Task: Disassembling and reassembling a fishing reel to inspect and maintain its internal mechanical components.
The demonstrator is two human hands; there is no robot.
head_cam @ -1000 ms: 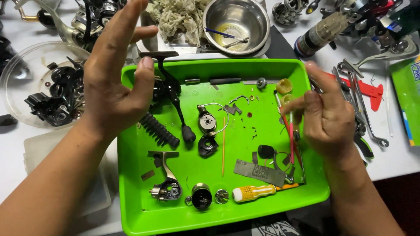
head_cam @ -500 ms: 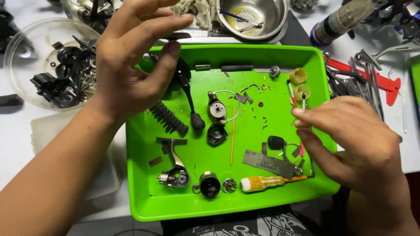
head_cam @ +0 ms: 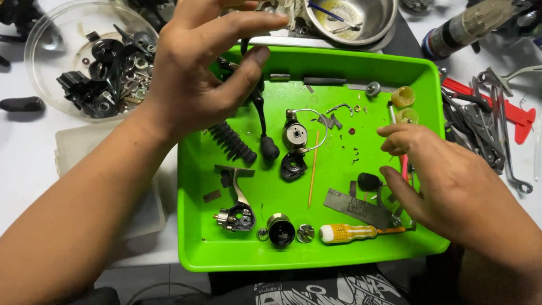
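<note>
head view: one camera, looking down on my hands
my left hand (head_cam: 192, 73): raised over tray's 11 o'clock corner, fingers spread and curled, holding nothing I can make out
my right hand (head_cam: 446, 181): low at tray's 3 o'clock edge, fingers bent, tips apart, just above small parts; contact unclear, possibly touching
green tray (head_cam: 339, 257): centre of table
black crank handle (head_cam: 262, 124): nearest left hand, under my thumb, tray's 11 o'clock
black knob (head_cam: 368, 181): just beside right fingertips
yellow-handled screwdriver (head_cam: 347, 232): tray's 5 o'clock
steel bowl (head_cam: 378, 22): 12 o'clock, beyond tray
clear dish of black parts (head_cam: 56, 34): 10 o'clock
</note>
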